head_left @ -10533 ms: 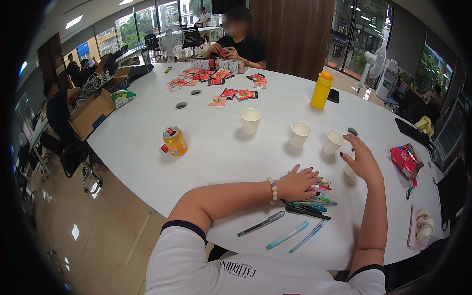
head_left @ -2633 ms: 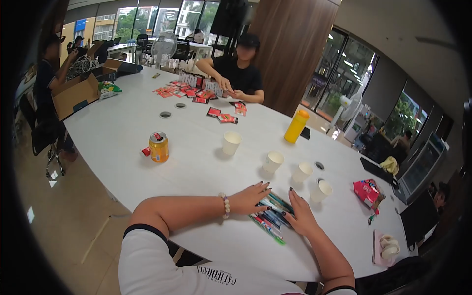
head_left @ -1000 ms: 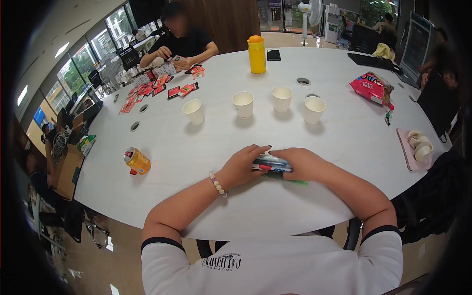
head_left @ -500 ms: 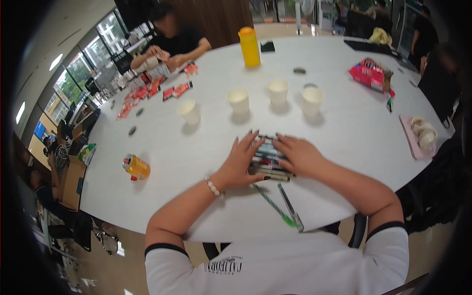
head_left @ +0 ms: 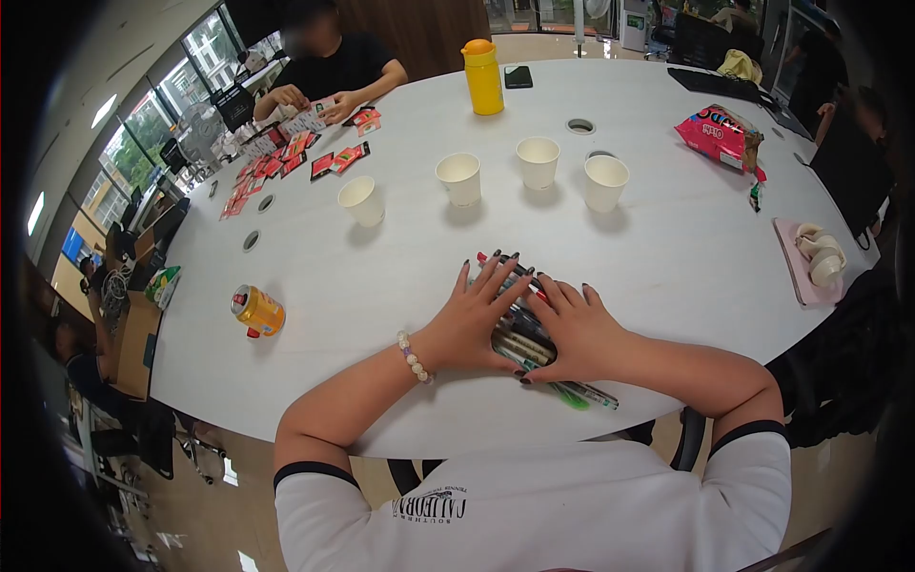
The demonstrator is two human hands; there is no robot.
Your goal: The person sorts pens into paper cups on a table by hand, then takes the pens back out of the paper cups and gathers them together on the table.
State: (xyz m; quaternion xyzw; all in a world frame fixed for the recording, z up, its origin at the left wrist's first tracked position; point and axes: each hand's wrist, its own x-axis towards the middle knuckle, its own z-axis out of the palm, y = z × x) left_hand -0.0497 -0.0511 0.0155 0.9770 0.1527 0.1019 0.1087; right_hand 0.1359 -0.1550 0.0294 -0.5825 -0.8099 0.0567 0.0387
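Several pens (head_left: 524,345) lie in a pile on the white table (head_left: 315,400), partly hidden beneath my hands. My left hand (head_left: 472,319) rests over the left side of the pile with its fingers spread. Over the right side lies my right hand (head_left: 577,334), also spread, its thumb and fingers close to those of the left. A green-tipped pen (head_left: 574,397) and a dark pen stick out below my right hand. Beyond the hands stand several white paper cups (head_left: 459,179), upright and apart from each other.
An orange can (head_left: 259,311) stands at the left. Farther back are a yellow bottle (head_left: 483,78), a black phone (head_left: 518,77) and red packets (head_left: 338,162) near a seated person (head_left: 329,67). At the right lie a red snack bag (head_left: 717,135) and a pink item (head_left: 805,262).
The view has turned to the right since the earlier frames. My hands have gathered the pens into a pile. Two pens that lay apart below it now lie against its lower end.
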